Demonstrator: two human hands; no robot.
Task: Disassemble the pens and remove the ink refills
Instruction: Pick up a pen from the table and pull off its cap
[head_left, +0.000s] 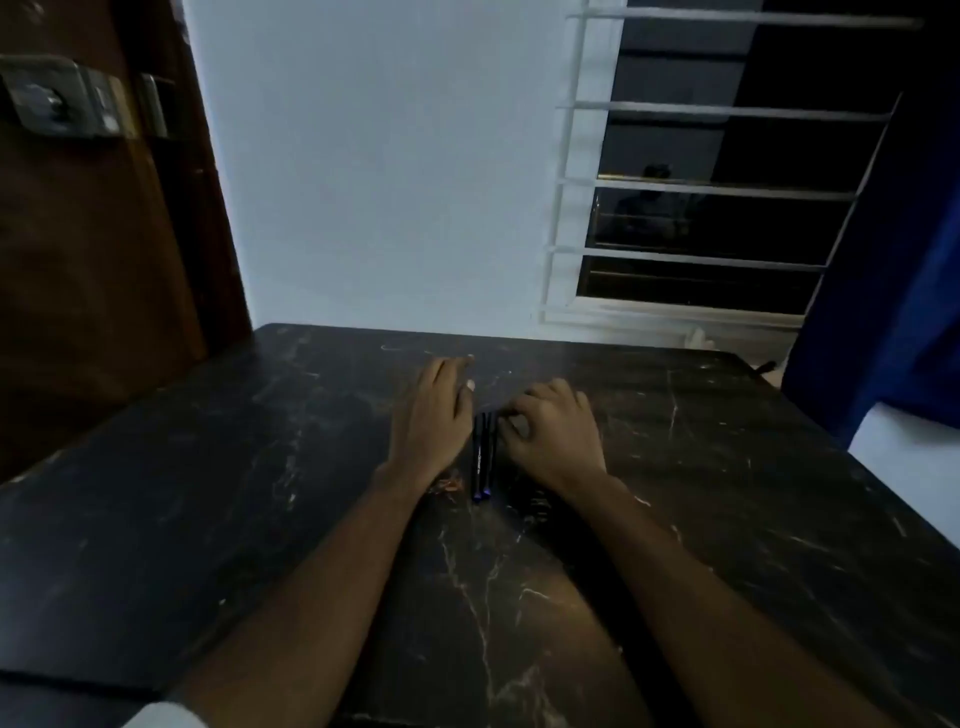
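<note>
Head view, frame centre: pens (483, 457) lie still assembled between the flat, released left hand (431, 415) and the curled right hand (550, 431), its grasp unclear; next probably means lifting one.

The table (208, 493) I worked at was black, marbled with pale and rusty-orange veins. My two pens (483, 457) were black with blue near ends. Beyond its far edge I saw a bluish-white wall (374, 182), a dark brown door (93, 260), white window bars (701, 111) and a deep blue curtain (893, 312).
</note>
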